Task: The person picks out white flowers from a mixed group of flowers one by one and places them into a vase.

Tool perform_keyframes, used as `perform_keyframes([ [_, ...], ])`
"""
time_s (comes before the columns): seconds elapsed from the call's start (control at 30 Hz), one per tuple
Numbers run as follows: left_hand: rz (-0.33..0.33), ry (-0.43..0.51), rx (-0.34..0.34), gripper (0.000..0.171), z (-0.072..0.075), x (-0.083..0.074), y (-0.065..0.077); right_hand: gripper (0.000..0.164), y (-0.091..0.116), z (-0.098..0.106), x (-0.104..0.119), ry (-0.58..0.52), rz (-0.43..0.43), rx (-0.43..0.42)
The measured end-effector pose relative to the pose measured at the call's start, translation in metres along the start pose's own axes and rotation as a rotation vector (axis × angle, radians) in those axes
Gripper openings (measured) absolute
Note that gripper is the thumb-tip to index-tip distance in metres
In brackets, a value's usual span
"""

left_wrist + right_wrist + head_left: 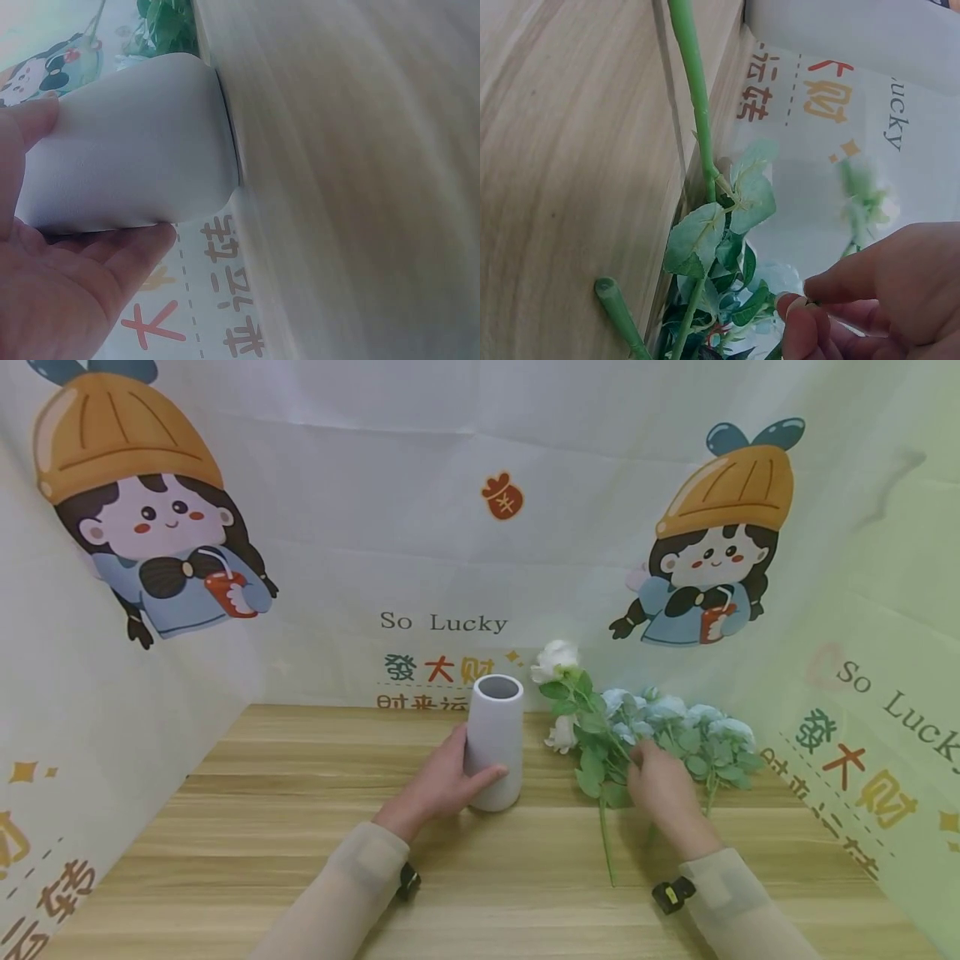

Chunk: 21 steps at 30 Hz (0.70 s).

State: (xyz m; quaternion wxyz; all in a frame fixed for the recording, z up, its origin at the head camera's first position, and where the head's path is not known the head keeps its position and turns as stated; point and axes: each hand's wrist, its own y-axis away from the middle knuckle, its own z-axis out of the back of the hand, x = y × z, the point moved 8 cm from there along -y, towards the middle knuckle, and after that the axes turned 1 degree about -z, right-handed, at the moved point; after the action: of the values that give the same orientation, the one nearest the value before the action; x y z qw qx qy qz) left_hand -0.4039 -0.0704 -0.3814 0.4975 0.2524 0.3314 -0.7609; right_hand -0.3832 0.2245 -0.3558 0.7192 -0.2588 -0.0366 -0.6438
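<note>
Gripping the white vase (497, 722) upright near the middle of the far edge of the desk (262, 843), curled the left hand (442, 781) round its left side. With the right hand (667, 797), pinched a green stem (850, 248) of the white roses (557, 662), close beside the blue flowers (667, 712) near the desk's far right corner.

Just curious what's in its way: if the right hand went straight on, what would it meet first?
Probably the pale blue flowers just ahead of the right hand, though depth is unclear.
</note>
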Motion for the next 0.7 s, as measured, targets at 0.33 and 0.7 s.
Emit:
perform_keyframes([
  [0.33, -0.019, 0.000, -0.009, 0.088, -0.001, -0.001, 0.003, 0.020, 0.001, 0.009, 0.009, -0.041, 0.067, -0.119],
  [0.7, -0.008, -0.011, -0.007, 0.087, -0.001, -0.001, 0.001, 0.015, 0.005, 0.025, 0.022, -0.137, 0.133, -0.228],
])
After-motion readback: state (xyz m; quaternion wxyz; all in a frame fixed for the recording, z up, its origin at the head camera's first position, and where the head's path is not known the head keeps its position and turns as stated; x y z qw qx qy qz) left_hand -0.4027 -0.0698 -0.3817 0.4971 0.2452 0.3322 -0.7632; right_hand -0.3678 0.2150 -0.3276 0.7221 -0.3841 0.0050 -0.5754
